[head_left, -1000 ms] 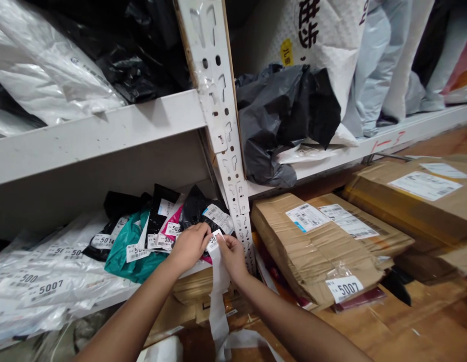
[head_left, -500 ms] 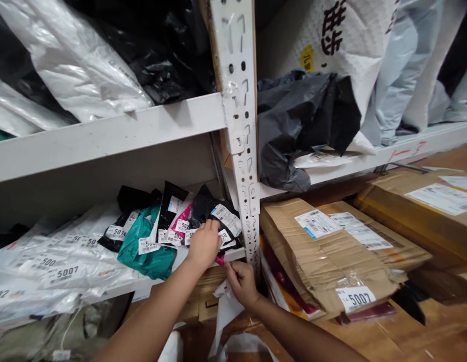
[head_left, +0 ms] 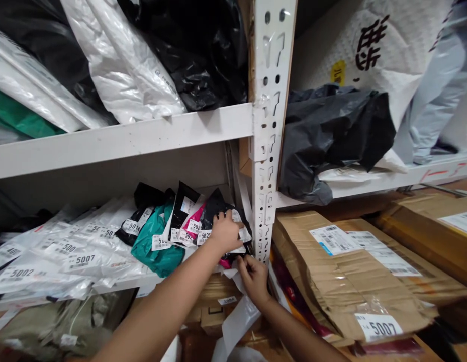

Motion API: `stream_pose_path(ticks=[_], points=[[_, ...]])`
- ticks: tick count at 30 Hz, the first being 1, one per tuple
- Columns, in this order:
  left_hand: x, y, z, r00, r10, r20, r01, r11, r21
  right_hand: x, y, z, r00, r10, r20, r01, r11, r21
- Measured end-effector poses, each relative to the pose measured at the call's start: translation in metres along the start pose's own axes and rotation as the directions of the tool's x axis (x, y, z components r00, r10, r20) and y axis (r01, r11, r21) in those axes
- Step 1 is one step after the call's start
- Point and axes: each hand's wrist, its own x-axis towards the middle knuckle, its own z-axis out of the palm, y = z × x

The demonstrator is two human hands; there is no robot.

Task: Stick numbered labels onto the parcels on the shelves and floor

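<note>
On the lower left shelf, my left hand (head_left: 226,234) lies across a black plastic parcel (head_left: 210,208) at the right end of the row, its bent fingers gripping the top. A white label on the parcel shows partly beside the thumb. Below it, my right hand (head_left: 255,279) has thumb and finger closed at the parcel's lower edge, by the post. A bit of a pink parcel (head_left: 225,263) peeks out between the hands. A white paper strip (head_left: 239,322) hangs below, partly behind the right hand; whether it is held I cannot tell.
A teal parcel (head_left: 155,255) and several white numbered parcels (head_left: 86,246) line the shelf leftward. A perforated white post (head_left: 270,125) stands right of my hands. Beyond it lie cardboard parcels (head_left: 331,281), below a grey bag (head_left: 327,130). The upper shelf edge (head_left: 143,136) runs above.
The view has shifted, so the shelves appear farther right. My left hand has spread over the black parcel and covers more of its label; my right hand has risen slightly against its lower edge.
</note>
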Motion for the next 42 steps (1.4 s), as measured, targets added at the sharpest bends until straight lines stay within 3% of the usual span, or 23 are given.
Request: stream_pose_path(ticks=[3,6,11,16,18,21,24,30,32,35,37,39,42], points=[[-0.003,-0.024,-0.008,0.978,0.203,-0.037,-0.204,0.979,-0.006,0.003,-0.002,0.000,0.994,0.036,0.108,-0.038,0.999,0.011],[-0.001,-0.044,-0.009,0.961,0.273,-0.039,-0.275,0.958,-0.084,0.009,-0.006,0.000,0.983,0.083,0.163,-0.087,0.996,0.020],[0.001,-0.059,-0.006,0.970,0.239,-0.052,-0.245,0.936,-0.252,0.019,-0.013,0.001,0.942,0.176,0.286,-0.190,0.981,0.021],[-0.004,-0.060,0.000,0.976,0.064,-0.208,-0.153,0.882,-0.445,0.024,-0.016,-0.001,0.931,0.214,0.296,-0.202,0.977,-0.073],[-0.006,-0.057,0.002,0.969,0.073,-0.237,-0.173,0.883,-0.435,0.026,-0.016,0.000,0.925,0.236,0.298,-0.212,0.971,-0.110],[-0.009,-0.049,0.004,0.972,0.190,-0.140,-0.220,0.943,-0.251,0.028,-0.016,0.002,0.913,0.263,0.311,-0.225,0.963,-0.151],[-0.009,-0.041,0.003,0.984,0.174,-0.045,-0.178,0.979,-0.100,0.030,-0.018,0.004,0.929,0.221,0.295,-0.164,0.964,-0.208],[-0.005,-0.034,-0.002,0.984,0.103,0.143,-0.092,0.993,-0.079,0.035,-0.037,-0.007,0.923,0.162,0.348,0.023,0.881,-0.473],[-0.007,-0.039,-0.003,0.983,0.098,0.153,-0.087,0.993,-0.074,0.037,-0.047,-0.014,0.945,0.082,0.318,0.087,0.871,-0.483],[-0.022,-0.048,-0.001,0.998,0.044,0.054,-0.039,0.996,-0.083,0.042,-0.062,-0.019,0.978,-0.154,0.138,0.198,0.888,-0.415],[-0.038,-0.053,0.003,0.998,-0.019,-0.066,0.015,0.998,-0.069,0.046,-0.068,-0.014,0.974,-0.216,0.065,0.221,0.859,-0.462],[-0.057,-0.055,0.008,0.974,-0.084,-0.211,0.075,0.996,-0.049,0.053,-0.071,-0.005,0.989,-0.108,0.106,0.150,0.783,-0.604],[-0.081,-0.058,0.017,0.910,-0.190,-0.369,0.184,0.981,-0.052,0.065,-0.071,0.011,0.960,0.229,0.161,-0.014,0.613,-0.790]])
